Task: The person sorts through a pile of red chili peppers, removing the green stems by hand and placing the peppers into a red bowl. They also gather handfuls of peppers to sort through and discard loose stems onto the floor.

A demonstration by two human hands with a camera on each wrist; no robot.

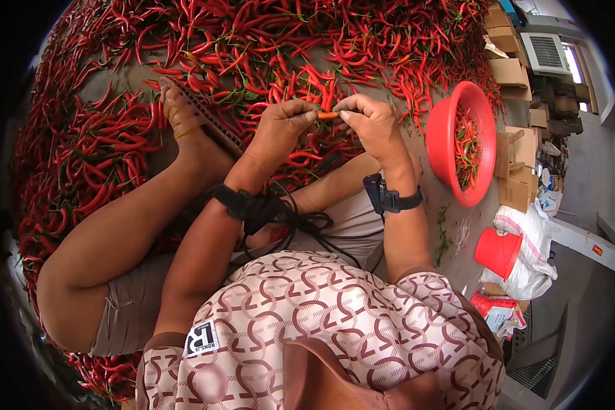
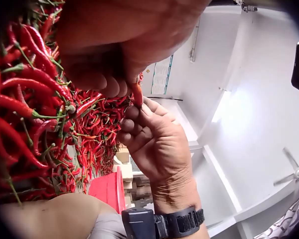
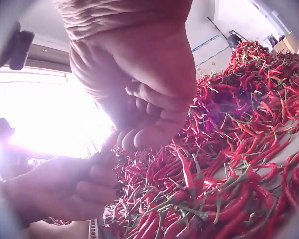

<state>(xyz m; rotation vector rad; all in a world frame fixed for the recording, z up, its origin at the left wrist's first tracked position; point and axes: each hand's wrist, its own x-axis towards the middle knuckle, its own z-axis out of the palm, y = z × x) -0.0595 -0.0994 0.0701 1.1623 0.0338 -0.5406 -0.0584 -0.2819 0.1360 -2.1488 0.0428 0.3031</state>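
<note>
Between my two hands is a small orange-red chili pepper [image 1: 328, 115], pinched at both ends. My left hand [image 1: 283, 126] has thumb and forefinger on its left end. The right hand [image 1: 374, 124] pinches the other end with thumb and forefinger. In the left wrist view the chili [image 2: 137, 94] runs from the left fingertips down to the right hand [image 2: 159, 144]. The fingers hide it in the right wrist view, where the left hand [image 3: 70, 184] meets the right hand [image 3: 139, 89]. Red chilies [image 1: 307, 160] with green stems lie right below the hands.
A red basin [image 1: 445, 137] holding chilies stands to the right. Heaped chilies [image 1: 253, 31] spread ahead and to the left, around a sandaled foot [image 1: 188, 126]. Cardboard boxes [image 1: 519, 160], a red bucket [image 1: 497, 251] and a white sack [image 1: 536, 256] stand farther right. Another person [image 3: 7, 149] is in the background.
</note>
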